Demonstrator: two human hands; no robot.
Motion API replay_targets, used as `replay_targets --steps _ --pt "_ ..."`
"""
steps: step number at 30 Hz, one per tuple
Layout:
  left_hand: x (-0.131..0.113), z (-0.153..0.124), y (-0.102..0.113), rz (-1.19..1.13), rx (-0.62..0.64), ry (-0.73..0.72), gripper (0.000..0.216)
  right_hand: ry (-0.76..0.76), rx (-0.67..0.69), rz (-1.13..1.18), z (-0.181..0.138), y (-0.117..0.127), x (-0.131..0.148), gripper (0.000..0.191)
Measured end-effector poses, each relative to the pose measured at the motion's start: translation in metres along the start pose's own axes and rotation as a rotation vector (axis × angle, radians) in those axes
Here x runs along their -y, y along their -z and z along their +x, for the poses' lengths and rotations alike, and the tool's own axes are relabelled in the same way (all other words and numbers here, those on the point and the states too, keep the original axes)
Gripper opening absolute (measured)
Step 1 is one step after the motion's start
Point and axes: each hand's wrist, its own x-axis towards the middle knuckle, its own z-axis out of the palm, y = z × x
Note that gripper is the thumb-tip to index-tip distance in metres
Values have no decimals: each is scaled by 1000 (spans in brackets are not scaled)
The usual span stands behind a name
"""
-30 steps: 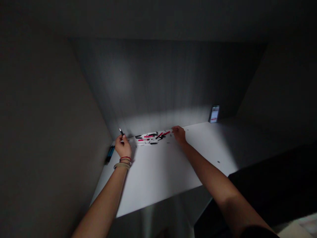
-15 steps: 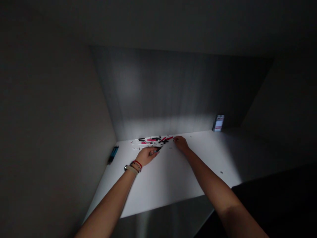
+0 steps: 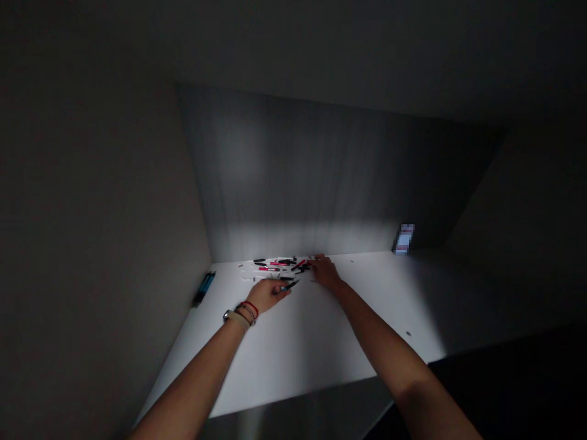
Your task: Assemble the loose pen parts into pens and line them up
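Observation:
My left hand (image 3: 266,294) is closed around a dark pen (image 3: 291,285), its pointed tip aimed up and to the right over the white tabletop. Just beyond lies a scattered heap of pen parts: a red barrel (image 3: 268,269), a black cap (image 3: 259,261) and several other red, black and clear pieces. At the heap's right end is my right hand (image 3: 324,272), its fingers apart and touching or hovering over the black and red parts. What lies under those fingertips is partly hidden.
Dark blue pens or markers (image 3: 204,288) lie by the left wall. A lit phone (image 3: 404,239) leans against the back panel at the right. A small grey piece (image 3: 408,333) rests on the white tabletop (image 3: 293,360) near my right forearm. Walls enclose both sides.
My right hand has moved left onto the heap's right end, and its fingers have spread. My left hand still holds the pen, slightly lower and further left in view.

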Motion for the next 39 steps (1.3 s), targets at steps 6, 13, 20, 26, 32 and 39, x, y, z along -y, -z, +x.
replay_targets --steps 6,13,20,26,32,39 --pt "-4 -1 3 -30 8 20 41 49 1 107 2 -5 -10 41" --pt "1 -1 1 -44 3 6 38 114 -30 153 7 -10 -18 35" --pt "3 -1 0 -33 10 42 39 83 -85 187 5 -7 -19 35" --pt "-2 -1 2 -36 13 25 42 134 -79 128 9 -7 2 26" --pt "-13 -2 7 26 63 66 41 423 -23 128 6 -20 26 33" --pt "-16 -2 9 21 74 90 40 408 14 176 4 -19 22 27"
